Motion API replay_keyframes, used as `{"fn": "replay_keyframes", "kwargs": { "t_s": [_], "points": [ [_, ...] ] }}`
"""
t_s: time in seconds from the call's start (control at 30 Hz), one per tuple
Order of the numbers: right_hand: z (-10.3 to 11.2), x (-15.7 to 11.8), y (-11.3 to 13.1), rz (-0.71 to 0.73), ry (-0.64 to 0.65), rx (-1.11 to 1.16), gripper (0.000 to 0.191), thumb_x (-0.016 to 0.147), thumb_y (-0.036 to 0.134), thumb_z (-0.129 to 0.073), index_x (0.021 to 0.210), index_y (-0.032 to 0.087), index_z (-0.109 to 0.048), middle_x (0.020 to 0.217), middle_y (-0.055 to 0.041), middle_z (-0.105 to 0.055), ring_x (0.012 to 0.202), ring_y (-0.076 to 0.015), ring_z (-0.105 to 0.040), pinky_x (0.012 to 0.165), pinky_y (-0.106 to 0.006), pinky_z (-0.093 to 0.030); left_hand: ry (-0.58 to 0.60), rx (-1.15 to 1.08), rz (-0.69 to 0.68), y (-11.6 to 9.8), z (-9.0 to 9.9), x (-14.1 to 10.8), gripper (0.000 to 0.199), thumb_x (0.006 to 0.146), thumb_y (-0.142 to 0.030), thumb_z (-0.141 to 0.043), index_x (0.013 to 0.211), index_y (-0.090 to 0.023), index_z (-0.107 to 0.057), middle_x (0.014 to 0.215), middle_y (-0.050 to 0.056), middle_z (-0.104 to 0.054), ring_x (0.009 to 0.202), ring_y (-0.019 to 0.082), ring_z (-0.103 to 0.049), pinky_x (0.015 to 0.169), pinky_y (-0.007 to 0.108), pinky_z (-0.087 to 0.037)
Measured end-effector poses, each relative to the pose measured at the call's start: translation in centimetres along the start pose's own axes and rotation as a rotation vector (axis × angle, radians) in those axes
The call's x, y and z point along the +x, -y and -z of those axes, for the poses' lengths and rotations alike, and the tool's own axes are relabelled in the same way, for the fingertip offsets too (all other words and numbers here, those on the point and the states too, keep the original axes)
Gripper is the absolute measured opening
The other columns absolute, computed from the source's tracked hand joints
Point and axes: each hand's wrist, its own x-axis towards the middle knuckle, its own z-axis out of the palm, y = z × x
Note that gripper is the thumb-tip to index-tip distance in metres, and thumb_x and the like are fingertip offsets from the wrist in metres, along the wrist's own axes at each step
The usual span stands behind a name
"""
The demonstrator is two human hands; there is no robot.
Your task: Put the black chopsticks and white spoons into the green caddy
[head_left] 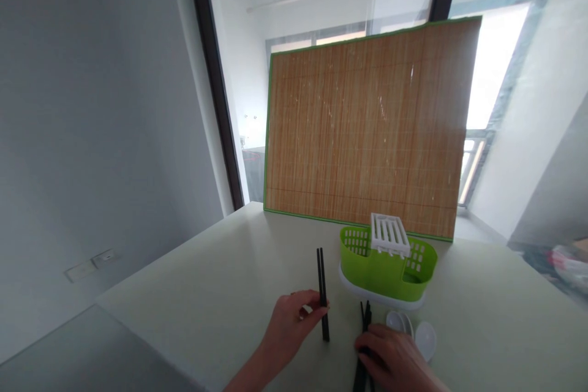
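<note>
My left hand (296, 321) pinches a pair of black chopsticks (323, 285) between thumb and fingers, holding them nearly upright over the table. To its right, my right hand (390, 349) has its fingers curled round more black chopsticks (366, 315), which lie on the table in a loose bundle; the fingers partly hide them. White spoons (425, 340) rest just beyond and to the right of my right hand. Behind both hands stands a green utensil basket (383, 274) with perforated sides, a white base and a white slatted rack (389, 233) across its top.
All these things stand on a white table (239, 282). A bamboo mat (367, 128) with green edging is propped upright along the back, against a glass partition with dark frames. A grey wall (101, 135) with sockets runs along the left.
</note>
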Motion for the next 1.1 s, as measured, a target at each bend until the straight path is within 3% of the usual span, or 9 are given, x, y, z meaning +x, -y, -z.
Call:
{"fn": "replay_keyframes", "kwargs": {
  "t_s": [0.13,0.3,0.47,0.57,0.73,0.87,1.1],
  "points": [
    [0.0,0.0,0.0,-0.005,-0.001,-0.004,0.015,0.082,0.026,-0.047,0.091,0.028,-0.058,0.082,0.0016,-0.058,0.077,-0.0138,-0.056,0.062,-0.023,-0.032,-0.093,-0.033,-0.072,-2.3,1.3,2.2,0.019,0.081,-0.034,-0.055,0.086,-0.021,-0.067,0.082,-0.001,-0.068,0.071,0.012,-0.060,0.061,0.018,-0.046],
    [0.0,0.1,0.0,-0.013,0.007,-0.004,0.016,0.082,0.025,-0.046,0.092,0.028,-0.059,0.082,0.0012,-0.059,0.076,-0.0140,-0.056,0.061,-0.023,-0.032,-0.260,-0.111,-0.229,-5.8,2.7,8.6,0.028,0.080,-0.039,-0.055,0.096,-0.018,-0.065,0.093,0.002,-0.067,0.077,0.015,-0.061,0.066,0.022,-0.050],
    [0.1,0.3,0.1,-0.022,0.021,-0.010,0.016,0.081,0.025,-0.047,0.091,0.028,-0.059,0.082,0.0009,-0.060,0.076,-0.0141,-0.056,0.061,-0.023,-0.032,-0.166,0.092,-0.323,-6.1,0.6,15.1,0.024,0.079,-0.034,-0.055,0.088,-0.015,-0.066,0.084,0.003,-0.068,0.075,0.014,-0.061,0.071,0.025,-0.048],
    [0.0,0.4,0.0,-0.034,0.018,-0.008,0.017,0.080,0.026,-0.047,0.092,0.028,-0.059,0.083,0.0013,-0.060,0.077,-0.0141,-0.057,0.062,-0.022,-0.033,-0.057,0.323,-0.271,-5.0,-1.8,17.6,0.021,0.078,-0.032,-0.057,0.083,-0.015,-0.067,0.079,0.003,-0.067,0.075,0.015,-0.060,0.070,0.025,-0.045],
    [-0.1,0.3,0.0,-0.040,0.012,0.000,0.018,0.080,0.025,-0.048,0.093,0.028,-0.059,0.084,0.0015,-0.061,0.078,-0.0137,-0.057,0.063,-0.022,-0.033,0.061,0.516,-0.158,-3.4,-5.0,19.5,0.017,0.075,-0.027,-0.058,0.081,-0.015,-0.067,0.077,0.004,-0.066,0.075,0.018,-0.060,0.064,0.025,-0.043],
    [-0.1,0.3,0.1,-0.041,0.010,-0.013,0.017,0.080,0.025,-0.048,0.092,0.027,-0.059,0.084,0.0017,-0.061,0.078,-0.0135,-0.056,0.063,-0.022,-0.033,0.092,0.569,-0.139,-3.0,-6.3,19.8,0.013,0.073,-0.019,-0.056,0.081,-0.015,-0.065,0.078,0.007,-0.065,0.077,0.021,-0.061,0.064,0.028,-0.044],
    [-0.2,0.3,0.1,-0.039,-0.009,-0.017,0.018,0.080,0.025,-0.048,0.093,0.028,-0.059,0.085,0.0021,-0.061,0.078,-0.0140,-0.057,0.062,-0.023,-0.033,0.092,0.639,-0.152,-3.5,-6.6,19.1,0.039,0.078,-0.018,-0.050,0.116,-0.019,-0.049,0.094,0.011,-0.063,0.090,0.026,-0.059,0.072,0.034,-0.044]
  ]
}}
